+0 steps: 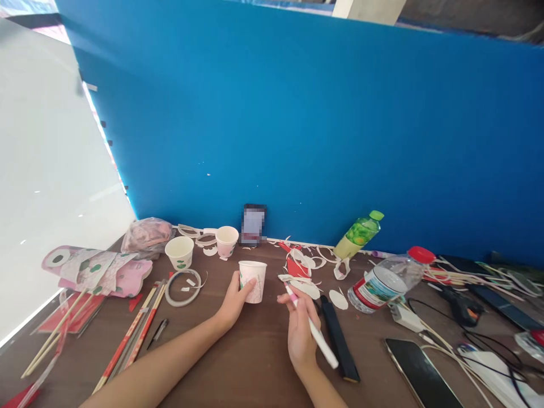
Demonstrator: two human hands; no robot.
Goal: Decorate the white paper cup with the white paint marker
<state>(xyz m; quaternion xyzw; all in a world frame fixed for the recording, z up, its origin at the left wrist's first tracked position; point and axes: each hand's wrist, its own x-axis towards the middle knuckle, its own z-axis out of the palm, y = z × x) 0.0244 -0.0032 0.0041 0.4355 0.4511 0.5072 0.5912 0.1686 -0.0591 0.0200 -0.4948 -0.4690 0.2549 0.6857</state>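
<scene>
My left hand point(239, 297) is wrapped round the left side of a pink-and-white paper cup point(257, 281), which stands upright near the middle of the table. Between the fingers of my right hand point(301, 326) is a white marker pen point(322, 341) with a pink upper end, slanting down to the right. Its pink end points toward the cup but is apart from it. Behind the held cup stands another paper cup point(226, 242), and a third paper cup point(179, 253) is further left. The far side of the held cup is hidden.
A phone point(253, 225) leans on the blue partition point(297, 124). Paper scraps point(339, 299), a green bottle point(357, 236) and a large plastic bottle point(378, 283) stand right of centre. A black box point(339, 339) lies beside my right hand. Chopsticks point(127, 337) and a tape roll point(183, 303) lie left.
</scene>
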